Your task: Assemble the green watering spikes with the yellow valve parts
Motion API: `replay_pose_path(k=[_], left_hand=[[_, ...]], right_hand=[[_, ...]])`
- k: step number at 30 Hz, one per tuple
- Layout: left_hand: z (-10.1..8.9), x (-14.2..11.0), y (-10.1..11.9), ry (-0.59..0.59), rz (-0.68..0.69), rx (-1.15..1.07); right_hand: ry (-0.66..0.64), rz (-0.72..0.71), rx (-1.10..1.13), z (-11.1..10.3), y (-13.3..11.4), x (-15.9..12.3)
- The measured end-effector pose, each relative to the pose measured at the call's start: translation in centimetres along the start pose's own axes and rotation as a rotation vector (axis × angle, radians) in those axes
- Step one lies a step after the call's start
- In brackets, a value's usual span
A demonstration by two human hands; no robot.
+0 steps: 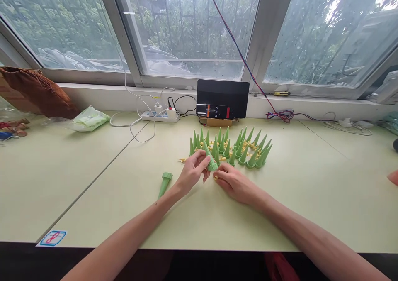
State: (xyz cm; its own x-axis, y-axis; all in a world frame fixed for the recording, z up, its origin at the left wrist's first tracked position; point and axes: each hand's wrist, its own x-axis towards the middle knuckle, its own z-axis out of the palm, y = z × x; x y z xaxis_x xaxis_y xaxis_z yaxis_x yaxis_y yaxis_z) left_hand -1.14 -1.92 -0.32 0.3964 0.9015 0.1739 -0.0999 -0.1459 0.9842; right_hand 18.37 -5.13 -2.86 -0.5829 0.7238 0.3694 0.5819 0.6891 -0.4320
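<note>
My left hand (193, 169) grips a green plastic cone spike (211, 161), its tip tilted up and left and its ribbed cap end low. Close to that cap end, my right hand (231, 180) is closed in a pinch, with a bit of something small and yellowish showing at the fingertips. Beyond both hands stand several similar green cones (244, 154), points up, with small yellow plastic pieces (251, 145) scattered among them. One more green cone (165, 183) lies on the table left of my left forearm, cap end away from me.
A phone (217, 111) leans on a black tablet (222, 94) at the back. Left of it are a power strip (160, 116) with cables and a green-white packet (90, 119). A brown bag (39, 91) is far left. Coiled wires (281, 115) lie back right. Fingertips (393, 177) show at the right edge.
</note>
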Motion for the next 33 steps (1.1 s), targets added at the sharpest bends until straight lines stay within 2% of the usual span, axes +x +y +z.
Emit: replay_pose_path(k=[6, 12, 18, 24, 33], left_hand=[[0.1, -0.04, -0.36, -0.027, -0.005, 0.121], [-0.45, 0.11, -0.58, -0.041, 0.086, 0.293], [-0.22, -0.1, -0.65, -0.07, 0.114, 0.363], [-0.08, -0.16, -0.82, -0.109, 0.066, 0.348], [-0.1, -0.42, -0.63, -0.139, 0.142, 0.577]], right_hand=[[-0.011, 0.077, 0.039, 0.09, -0.01, 0.02], [0.004, 0.068, 0.089, 0.07, 0.06, -0.01], [0.067, 0.094, 0.153, 0.42, 0.35, 0.02], [0.155, 0.148, 0.219, 0.54, 0.42, 0.13], [0.214, 0.173, 0.306, 0.44, 0.3, 0.26]])
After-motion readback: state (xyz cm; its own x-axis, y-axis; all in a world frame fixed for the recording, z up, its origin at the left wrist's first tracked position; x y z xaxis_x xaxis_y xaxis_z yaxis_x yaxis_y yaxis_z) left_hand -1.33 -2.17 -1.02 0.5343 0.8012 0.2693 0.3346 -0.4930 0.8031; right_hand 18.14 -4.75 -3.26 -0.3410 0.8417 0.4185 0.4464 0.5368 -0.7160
